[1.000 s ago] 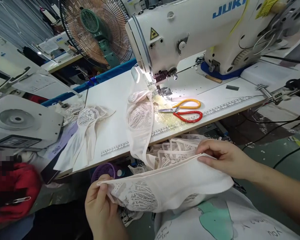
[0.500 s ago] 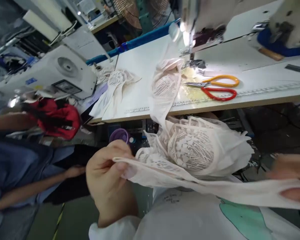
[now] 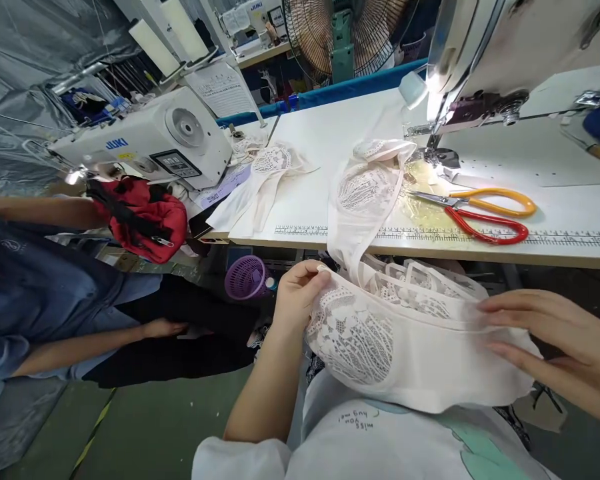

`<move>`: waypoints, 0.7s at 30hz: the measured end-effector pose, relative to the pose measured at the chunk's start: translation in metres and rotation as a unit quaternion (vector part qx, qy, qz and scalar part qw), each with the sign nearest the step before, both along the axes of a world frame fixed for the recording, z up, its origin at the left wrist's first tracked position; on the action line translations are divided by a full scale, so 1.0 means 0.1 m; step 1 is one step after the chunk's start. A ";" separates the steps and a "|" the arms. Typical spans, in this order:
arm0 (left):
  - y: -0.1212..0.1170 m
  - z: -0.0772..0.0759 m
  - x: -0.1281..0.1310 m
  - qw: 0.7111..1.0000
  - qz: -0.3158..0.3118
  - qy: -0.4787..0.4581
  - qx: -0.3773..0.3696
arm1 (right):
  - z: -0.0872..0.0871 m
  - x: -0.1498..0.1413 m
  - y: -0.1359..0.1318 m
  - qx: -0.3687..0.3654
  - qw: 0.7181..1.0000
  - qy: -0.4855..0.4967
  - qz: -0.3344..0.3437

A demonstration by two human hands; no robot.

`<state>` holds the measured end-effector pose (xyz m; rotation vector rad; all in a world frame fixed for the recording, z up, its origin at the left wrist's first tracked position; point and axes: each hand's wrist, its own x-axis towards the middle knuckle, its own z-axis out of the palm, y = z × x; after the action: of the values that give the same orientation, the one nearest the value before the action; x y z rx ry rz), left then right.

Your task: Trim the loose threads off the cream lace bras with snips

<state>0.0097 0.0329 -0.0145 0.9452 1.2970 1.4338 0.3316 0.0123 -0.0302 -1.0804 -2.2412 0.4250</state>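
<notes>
My left hand [image 3: 303, 293] is closed in a pinch on the top edge of a white lace bra [image 3: 360, 340], beside its cup. The bra's smooth side panel stretches right across my lap. On that panel my right hand [image 3: 550, 333] rests with fingers outstretched and apart, touching the fabric rather than wrapped round it. More lace bra pieces [image 3: 425, 297] lie bunched behind the held one. A further lace cup [image 3: 365, 190] rests on the sewing table [image 3: 305, 200], its strip of fabric hanging over the front edge towards my left hand.
A sewing machine [image 3: 510, 60] stands over the table, with scissors [image 3: 490, 203] in front. Another lace piece [image 3: 273, 163] lies left, near a second machine [image 3: 145, 137]. A purple basket [image 3: 245, 277] is below. A co-worker [image 3: 65, 307] is at the left.
The bra has turned so its lace cup and panel face me. My left hand has moved right and up; my right hand has come inward onto the panel. The view has shifted left.
</notes>
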 end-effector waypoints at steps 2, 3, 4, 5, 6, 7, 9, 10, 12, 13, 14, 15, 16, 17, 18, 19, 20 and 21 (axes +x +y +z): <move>0.01 0.02 0.00 1.000 -0.002 -0.004 0.004 | 0.07 -0.22 0.02 -0.023 0.997 0.000 0.069; 0.02 0.02 0.00 1.000 -0.004 -0.008 0.005 | 0.08 -0.32 0.05 -0.043 0.995 -0.004 0.086; 0.03 0.03 -0.01 1.000 -0.007 -0.011 0.008 | 0.09 -0.40 0.08 -0.064 0.993 -0.011 0.095; 0.04 0.03 -0.01 1.000 -0.012 -0.014 0.012 | 0.09 -0.46 0.11 -0.080 0.991 -0.017 0.103; 0.04 0.03 -0.02 1.000 -0.018 -0.017 0.017 | 0.08 -0.51 0.14 -0.091 0.989 -0.019 0.113; 0.04 0.04 -0.03 0.999 -0.024 -0.019 0.024 | 0.08 -0.53 0.17 -0.099 0.987 -0.016 0.125; 0.02 0.04 -0.05 0.999 -0.035 -0.020 0.036 | 0.10 -0.53 0.21 -0.117 0.982 -0.002 0.149; 0.01 0.04 -0.06 0.998 -0.037 -0.019 0.042 | 0.12 -0.51 0.23 -0.125 0.979 0.006 0.159; -0.01 0.04 -0.08 0.998 -0.044 -0.018 0.052 | 0.16 -0.46 0.24 -0.135 0.976 0.018 0.167; -0.02 0.04 -0.09 0.997 -0.049 -0.017 0.056 | 0.17 -0.44 0.25 -0.137 0.976 0.020 0.169; -0.03 0.04 -0.10 0.997 -0.053 -0.016 0.059 | 0.19 -0.42 0.25 -0.138 0.975 0.020 0.173; -0.04 0.04 -0.11 0.996 -0.057 -0.014 0.062 | 0.20 -0.40 0.25 -0.139 0.974 0.018 0.176; -0.05 0.05 -0.12 0.996 -0.062 -0.011 0.067 | 0.20 -0.39 0.25 -0.140 0.974 0.017 0.177; -0.06 0.06 -0.13 0.995 -0.066 -0.006 0.073 | 0.21 -0.37 0.25 -0.141 0.974 0.017 0.176; -0.07 0.07 -0.15 0.994 -0.068 0.000 0.080 | 0.20 -0.36 0.24 -0.137 0.976 0.019 0.169; -0.08 0.09 -0.16 0.993 -0.072 0.005 0.088 | 0.20 -0.33 0.23 -0.131 0.978 0.020 0.159; -0.09 0.10 -0.18 0.993 -0.074 0.009 0.096 | 0.18 -0.30 0.22 -0.121 0.982 0.021 0.145; -0.10 0.11 -0.19 0.992 -0.076 0.011 0.102 | 0.16 -0.26 0.20 -0.110 0.985 0.022 0.133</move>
<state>-0.0097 0.0226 -0.0034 1.1736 1.0840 1.4593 0.3060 0.0327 -0.0147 -0.8676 -2.3473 0.8179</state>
